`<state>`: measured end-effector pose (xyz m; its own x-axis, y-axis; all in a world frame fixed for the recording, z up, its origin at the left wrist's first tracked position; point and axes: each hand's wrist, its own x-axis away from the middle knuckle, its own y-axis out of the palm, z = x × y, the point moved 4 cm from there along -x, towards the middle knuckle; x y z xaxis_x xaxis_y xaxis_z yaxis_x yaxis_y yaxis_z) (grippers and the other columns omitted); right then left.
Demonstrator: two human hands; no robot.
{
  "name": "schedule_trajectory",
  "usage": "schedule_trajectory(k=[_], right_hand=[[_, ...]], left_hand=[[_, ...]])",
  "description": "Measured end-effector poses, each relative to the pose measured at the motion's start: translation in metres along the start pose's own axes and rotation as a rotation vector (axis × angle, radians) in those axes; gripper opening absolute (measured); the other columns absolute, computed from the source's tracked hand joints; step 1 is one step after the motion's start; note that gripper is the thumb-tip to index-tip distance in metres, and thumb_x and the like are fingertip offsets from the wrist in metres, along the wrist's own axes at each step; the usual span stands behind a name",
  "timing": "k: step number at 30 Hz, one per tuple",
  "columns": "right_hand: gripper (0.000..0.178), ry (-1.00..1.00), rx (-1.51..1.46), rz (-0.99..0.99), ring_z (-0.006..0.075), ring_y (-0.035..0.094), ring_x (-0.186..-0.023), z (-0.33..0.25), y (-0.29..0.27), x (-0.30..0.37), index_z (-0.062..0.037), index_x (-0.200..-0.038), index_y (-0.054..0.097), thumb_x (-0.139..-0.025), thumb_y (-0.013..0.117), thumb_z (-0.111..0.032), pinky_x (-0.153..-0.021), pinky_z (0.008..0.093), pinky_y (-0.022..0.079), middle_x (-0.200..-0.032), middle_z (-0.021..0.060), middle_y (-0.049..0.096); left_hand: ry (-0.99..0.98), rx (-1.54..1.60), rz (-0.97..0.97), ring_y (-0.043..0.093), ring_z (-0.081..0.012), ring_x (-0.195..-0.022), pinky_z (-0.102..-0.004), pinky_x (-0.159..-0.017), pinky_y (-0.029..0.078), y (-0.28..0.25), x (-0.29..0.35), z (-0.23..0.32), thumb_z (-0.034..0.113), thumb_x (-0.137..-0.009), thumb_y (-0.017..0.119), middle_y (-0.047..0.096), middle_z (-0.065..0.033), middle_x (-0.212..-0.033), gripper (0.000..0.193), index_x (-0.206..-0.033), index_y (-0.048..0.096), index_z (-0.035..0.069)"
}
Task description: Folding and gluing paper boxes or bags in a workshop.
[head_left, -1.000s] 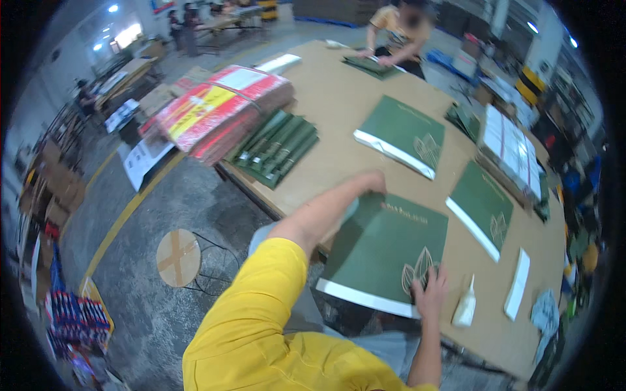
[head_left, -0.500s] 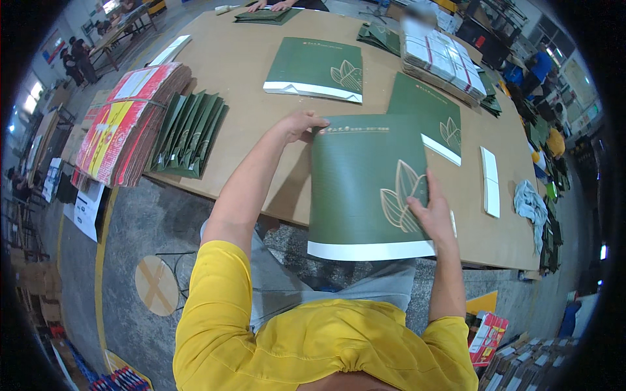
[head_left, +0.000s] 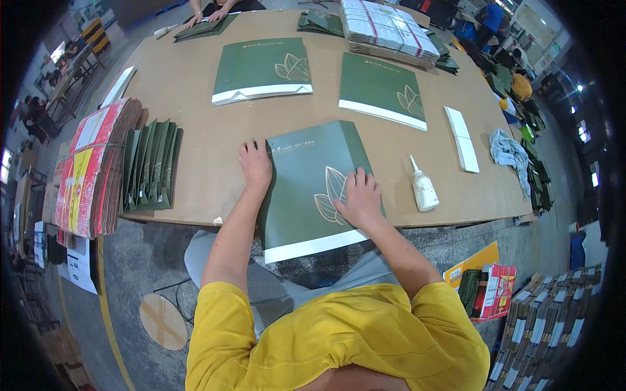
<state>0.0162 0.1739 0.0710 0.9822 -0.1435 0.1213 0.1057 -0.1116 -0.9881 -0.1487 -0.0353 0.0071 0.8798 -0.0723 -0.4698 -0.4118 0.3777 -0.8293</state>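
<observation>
A flat green paper bag (head_left: 300, 189) with a pale leaf outline and a white strip along its near end lies in front of me, its near end past the table edge over my lap. At its left edge, my left hand (head_left: 255, 164) rests with its fingers pointing away from me. My right hand (head_left: 360, 199) lies on the bag over the leaf print, fingers spread and pressing on the paper. Just right of the bag stands a white squeeze bottle (head_left: 425, 191) with a thin nozzle. Two similar green bags, one at far left (head_left: 262, 65) and one at far right (head_left: 381, 88), lie flat beyond.
Folded green bags (head_left: 151, 166) stand beside a tied red-and-yellow bundle (head_left: 91, 169) at left. White strips (head_left: 462, 140) and a blue cloth (head_left: 510, 153) are at right. A wrapped stack (head_left: 388, 29) sits at the back. Another person's hands (head_left: 207, 16) touch green bags across the table.
The bag has come down from a raised position onto the table edge. My left hand has shifted from its top corner to its left edge. The bottle is now in full view.
</observation>
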Motion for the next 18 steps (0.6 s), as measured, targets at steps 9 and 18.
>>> schedule_trajectory(k=[9, 18], right_hand=[[0.096, 0.224, -0.112, 0.069, 0.0404, 0.031, -0.124, 0.026, 0.025, -0.074, 0.0033, -0.136, 0.027, -0.073, 0.057, -0.062, -0.099, 0.0503, 0.029, -0.136, 0.0237, 0.031], [0.062, 0.364, -0.539, 0.059, 0.0343, 0.046, -0.116, 0.055, -0.015, -0.105, 0.0034, -0.107, 0.059, -0.081, 0.053, -0.053, -0.092, 0.0456, 0.041, -0.12, 0.0194, 0.054]], left_hand=[[0.047, 0.225, -0.093, 0.037, -0.041, -0.12, -0.046, -0.103, 0.029, -0.005, 0.012, -0.012, 0.026, -0.083, 0.061, 0.043, -0.0253, -0.128, 0.044, -0.117, 0.052, -0.001], [-0.4, 0.721, -0.331, 0.055, -0.021, -0.071, -0.0363, -0.067, 0.044, -0.011, -0.005, -0.008, 0.032, -0.092, 0.048, 0.06, -0.0148, -0.077, 0.044, -0.09, 0.059, -0.01]])
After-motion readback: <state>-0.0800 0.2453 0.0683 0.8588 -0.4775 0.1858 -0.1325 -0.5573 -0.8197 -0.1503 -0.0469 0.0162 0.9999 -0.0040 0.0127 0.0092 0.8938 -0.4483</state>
